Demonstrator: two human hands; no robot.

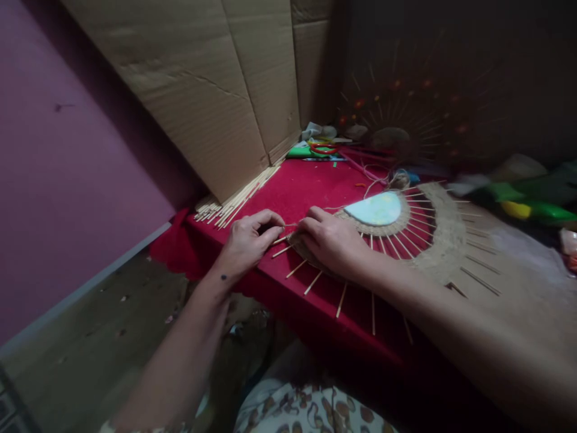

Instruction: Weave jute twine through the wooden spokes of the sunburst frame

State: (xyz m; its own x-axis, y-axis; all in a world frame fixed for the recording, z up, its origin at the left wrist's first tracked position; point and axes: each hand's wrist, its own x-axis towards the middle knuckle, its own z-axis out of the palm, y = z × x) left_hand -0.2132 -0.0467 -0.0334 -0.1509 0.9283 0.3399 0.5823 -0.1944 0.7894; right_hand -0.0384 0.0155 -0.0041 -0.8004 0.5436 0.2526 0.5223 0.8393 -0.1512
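A half-round fan of thin sticks and woven twine [444,231] lies on the red cloth [311,186]. At its centre is a pale blue half-disc [376,210] with a twine-coloured border. Sticks [313,282] poke out past the woven band toward the table's front edge. My left hand [250,237] pinches a strand of twine [290,225] between thumb and forefinger, just beyond the fan's left end. My right hand [331,240] is closed over the band at that same end, covering part of it; its fingertips are partly hidden.
A bundle of loose sticks [237,201] lies by the cardboard panel [256,108]. Red-handled scissors [322,148], a green item [297,153] and a twine ball [399,179] sit at the back. A decorated stick fan [396,120] stands in shadow. The pink wall [67,156] is left.
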